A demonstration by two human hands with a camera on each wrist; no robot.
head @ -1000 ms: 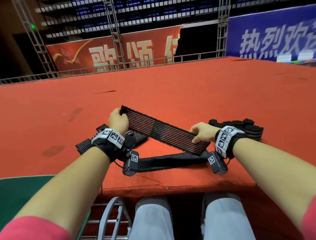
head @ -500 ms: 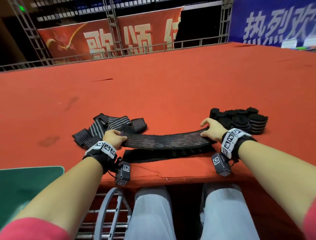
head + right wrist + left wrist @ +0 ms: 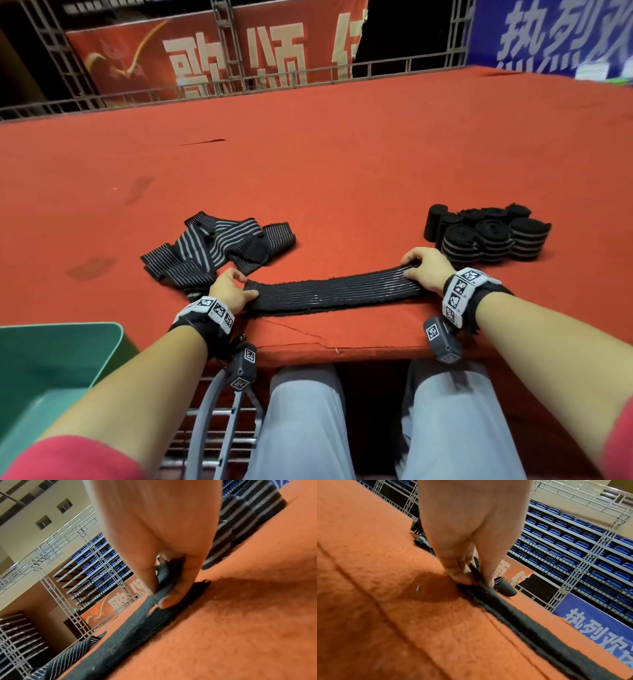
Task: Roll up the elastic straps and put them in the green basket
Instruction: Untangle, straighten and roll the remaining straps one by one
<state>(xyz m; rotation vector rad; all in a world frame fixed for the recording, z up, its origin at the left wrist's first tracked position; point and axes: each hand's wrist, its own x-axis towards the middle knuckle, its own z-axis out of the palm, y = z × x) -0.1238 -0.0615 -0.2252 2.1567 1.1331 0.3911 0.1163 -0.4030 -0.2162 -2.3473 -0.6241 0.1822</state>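
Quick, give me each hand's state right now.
Left hand: pinching the left end of the black elastic strap on the red table.
Right hand: gripping the strap's right end.

green basket [image 3: 102, 334] cut off, left edge

Red table [image 3: 342, 154]: flat strap [image 3: 329, 291], loose straps [image 3: 212, 246], rolled straps [image 3: 489, 236].
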